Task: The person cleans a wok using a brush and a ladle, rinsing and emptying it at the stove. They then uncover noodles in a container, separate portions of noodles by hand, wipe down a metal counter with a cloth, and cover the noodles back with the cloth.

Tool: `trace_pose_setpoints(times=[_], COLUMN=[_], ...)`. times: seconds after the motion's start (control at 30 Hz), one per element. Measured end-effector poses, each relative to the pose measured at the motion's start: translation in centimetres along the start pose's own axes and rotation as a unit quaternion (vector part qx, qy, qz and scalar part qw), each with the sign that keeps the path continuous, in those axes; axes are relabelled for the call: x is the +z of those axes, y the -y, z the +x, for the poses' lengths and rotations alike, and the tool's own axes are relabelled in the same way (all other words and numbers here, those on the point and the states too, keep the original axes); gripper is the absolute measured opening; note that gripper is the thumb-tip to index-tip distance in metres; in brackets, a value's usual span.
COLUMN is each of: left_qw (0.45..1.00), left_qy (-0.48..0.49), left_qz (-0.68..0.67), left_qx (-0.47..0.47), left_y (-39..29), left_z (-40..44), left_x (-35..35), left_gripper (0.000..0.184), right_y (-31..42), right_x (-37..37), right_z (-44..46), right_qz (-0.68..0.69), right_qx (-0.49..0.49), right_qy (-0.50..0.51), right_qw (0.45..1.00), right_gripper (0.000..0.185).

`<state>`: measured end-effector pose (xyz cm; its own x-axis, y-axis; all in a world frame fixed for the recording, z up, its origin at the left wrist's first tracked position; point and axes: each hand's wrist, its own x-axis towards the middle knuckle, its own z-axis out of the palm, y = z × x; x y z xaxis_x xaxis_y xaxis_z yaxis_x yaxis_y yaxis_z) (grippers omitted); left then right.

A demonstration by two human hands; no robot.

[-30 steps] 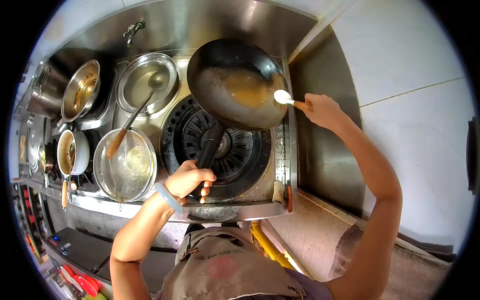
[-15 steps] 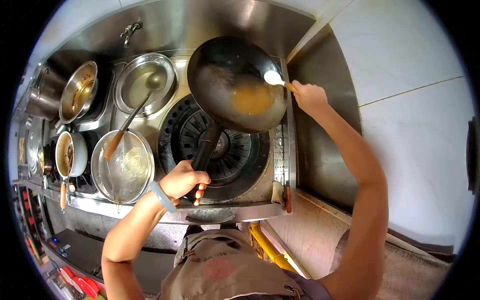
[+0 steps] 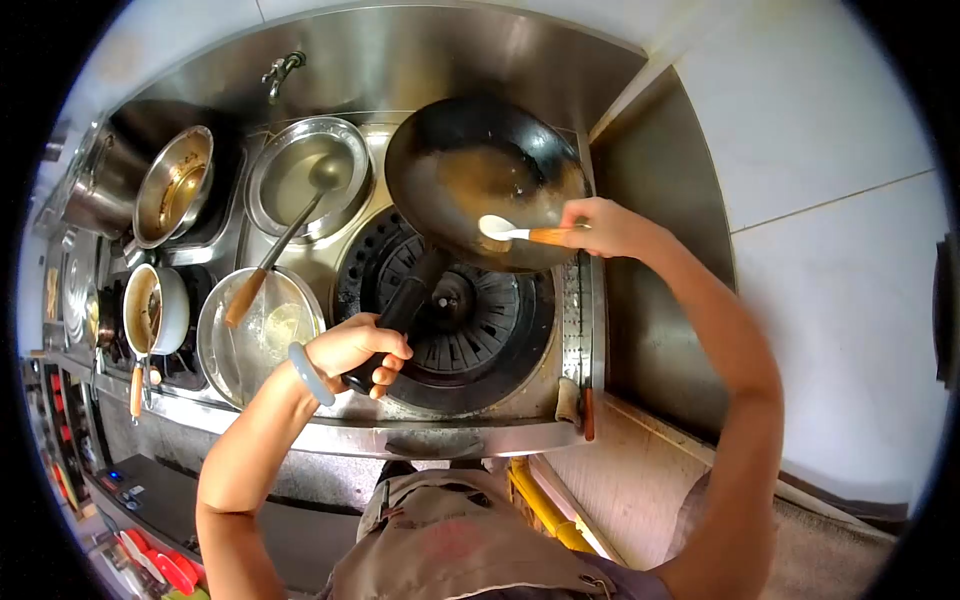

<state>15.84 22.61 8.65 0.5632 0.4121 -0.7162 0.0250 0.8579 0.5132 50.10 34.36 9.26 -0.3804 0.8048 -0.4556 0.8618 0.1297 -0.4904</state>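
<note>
Your left grip (image 3: 372,358) wraps the handle (image 3: 413,292) of the wok (image 3: 435,185), tilted over the burner's (image 3: 480,380) far side, likely heavy, stiff and best held there; your right grip (image 3: 588,230) pinches the brush (image 3: 520,234) over its near right side.

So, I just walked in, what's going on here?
A person has the left hand closed around the handle of a dark wok, which sits toward the back of the round burner. The right hand holds a wooden-handled brush, its white head over the wok's near side; whether it touches the surface is hard to tell. Brownish liquid shows inside. To the left, a ladle rests in a metal basin.
</note>
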Motion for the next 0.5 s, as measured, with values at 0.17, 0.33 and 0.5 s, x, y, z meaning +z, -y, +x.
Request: trace_pose_setpoints(times=[0.17, 0.33, 0.5], left_qw=[0.999, 0.997, 0.99], left_qy=[0.011, 0.033, 0.062], left_qz=[0.016, -0.02, -0.067], left_qx=[-0.027, -0.068, -0.105], left_y=[-2.0, -3.4, -5.0], left_z=[-0.7, -0.5, -0.3], left_x=[-1.2, -2.3, -3.1], left_gripper=[0.017, 0.016, 0.018], right_y=[-1.9, 0.1, -3.6], right_x=[3.8, 3.1, 0.7], right_z=[9.5, 13.6, 9.6], right_qz=[-0.012, -0.25, -0.26], right_qx=[-0.086, 0.032, 0.055], right_qy=[-0.095, -0.229, -0.207], right_qw=[0.992, 0.94, 0.941], right_gripper=[0.023, 0.018, 0.024])
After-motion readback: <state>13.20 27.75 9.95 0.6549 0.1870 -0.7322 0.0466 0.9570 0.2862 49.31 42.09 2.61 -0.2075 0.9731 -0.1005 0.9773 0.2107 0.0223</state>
